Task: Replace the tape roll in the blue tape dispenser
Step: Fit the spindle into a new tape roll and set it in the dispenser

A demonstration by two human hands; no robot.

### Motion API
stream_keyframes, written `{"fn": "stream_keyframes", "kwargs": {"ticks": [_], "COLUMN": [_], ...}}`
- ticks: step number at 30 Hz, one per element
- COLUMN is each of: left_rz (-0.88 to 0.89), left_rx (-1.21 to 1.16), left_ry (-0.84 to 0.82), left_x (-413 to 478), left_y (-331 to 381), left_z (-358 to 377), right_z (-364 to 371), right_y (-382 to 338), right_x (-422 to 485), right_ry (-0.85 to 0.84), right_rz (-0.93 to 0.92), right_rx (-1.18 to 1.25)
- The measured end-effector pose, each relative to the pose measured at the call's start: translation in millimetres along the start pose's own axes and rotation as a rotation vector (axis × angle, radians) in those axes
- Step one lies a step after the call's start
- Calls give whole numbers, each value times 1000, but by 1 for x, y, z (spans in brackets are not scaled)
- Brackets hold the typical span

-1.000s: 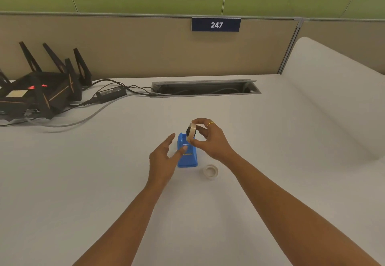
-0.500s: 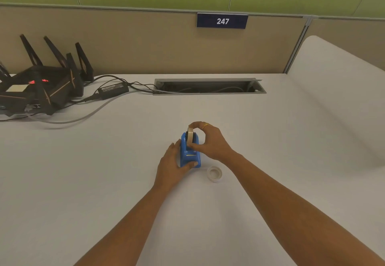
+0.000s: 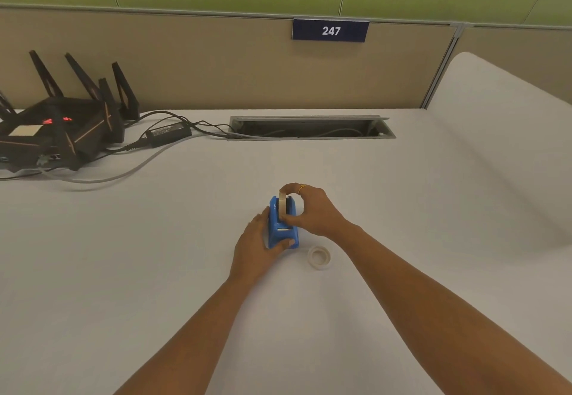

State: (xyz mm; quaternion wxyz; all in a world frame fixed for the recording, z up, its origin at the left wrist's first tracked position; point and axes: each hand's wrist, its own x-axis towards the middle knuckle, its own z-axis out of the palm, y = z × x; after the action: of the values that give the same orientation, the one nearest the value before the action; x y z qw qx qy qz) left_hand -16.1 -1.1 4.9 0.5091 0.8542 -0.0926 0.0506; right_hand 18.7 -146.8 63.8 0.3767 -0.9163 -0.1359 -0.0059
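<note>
The blue tape dispenser (image 3: 283,224) stands mid-desk (image 3: 402,208). Left hand (image 3: 255,247) is clamped on its near-left side, bracing it. Right hand (image 3: 309,210) pinches the tape roll (image 3: 282,203) from above, the roll partly down in the cradle. Risk — the roll seats crooked if its core misses the side slots. A second roll (image 3: 319,257) lies just beside the base — easily knocked away.

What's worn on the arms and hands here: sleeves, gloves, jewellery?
Both forearms are bare right down to the bottom edge of the frame; no sleeves, gloves, watch or wristband show. The right hand has a thin gold ring on one finger. The left hand shows no ring or other item in this view. No markings or tattoos can be made out on either arm.
</note>
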Motion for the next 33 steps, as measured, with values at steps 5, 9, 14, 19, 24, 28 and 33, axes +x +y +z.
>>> {"fn": "stream_keyframes", "kwargs": {"ticks": [5, 9, 14, 19, 24, 28, 33], "left_rz": [10, -5, -17, -145, -189, -195, -190], "left_rx": [4, 6, -18, -228, -241, -244, -245], "left_ry": [1, 5, -7, 46, 67, 54, 58], "left_x": [-1, 0, 1, 5, 24, 33, 33], "left_y": [0, 1, 0, -1, 4, 4, 1], "left_z": [0, 1, 2, 0, -3, -2, -1], "right_z": [0, -2, -4, -2, -7, -7, -6], "right_y": [0, 0, 0, 2, 2, 4, 6], "right_x": [2, 4, 6, 6, 12, 14, 15], "right_ry": [-12, -38, -64, -61, -107, -110, -100], "right_rz": [3, 8, 16, 37, 35, 34, 16], "right_rx": [5, 24, 43, 105, 104, 83, 56]}}
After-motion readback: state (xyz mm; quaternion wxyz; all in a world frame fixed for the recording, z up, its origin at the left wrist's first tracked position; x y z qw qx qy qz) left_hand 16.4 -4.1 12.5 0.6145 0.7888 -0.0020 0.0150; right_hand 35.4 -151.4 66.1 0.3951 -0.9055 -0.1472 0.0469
